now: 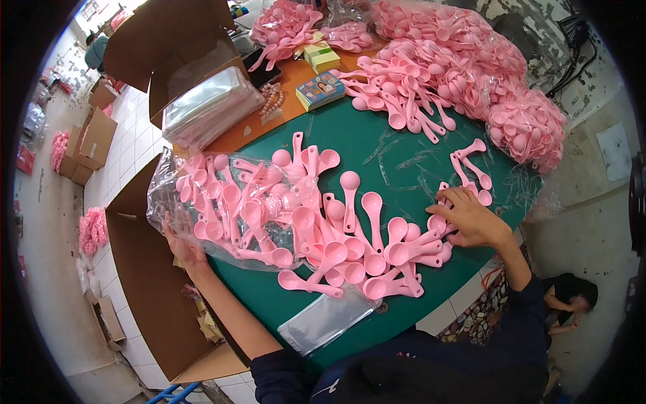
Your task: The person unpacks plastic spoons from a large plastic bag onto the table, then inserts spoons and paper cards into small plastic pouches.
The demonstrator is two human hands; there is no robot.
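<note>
A heap of pink measuring spoons (333, 252) lies across the green tabletop. Many of them are inside or spilling from a clear plastic bag (161, 192) at the left. My left hand (183, 248) grips the bag's near left edge, its fingertips partly hidden by the film. At the heap's right end, my right hand (468, 217) rests palm down over several spoons. Its fingers are curved but apart, touching the spoons beneath. A few linked spoons (468, 168) lie just beyond this hand. A flat clear packaging sleeve (326, 320) lies near the table's front edge.
Bulging bags of pink spoons (464, 74) fill the far right. Behind lie a stack of clear bags (212, 104), small card boxes (319, 91) and an open carton (188, 40). Another carton (145, 289) stands open left of the table. A person (568, 299) is at the lower right.
</note>
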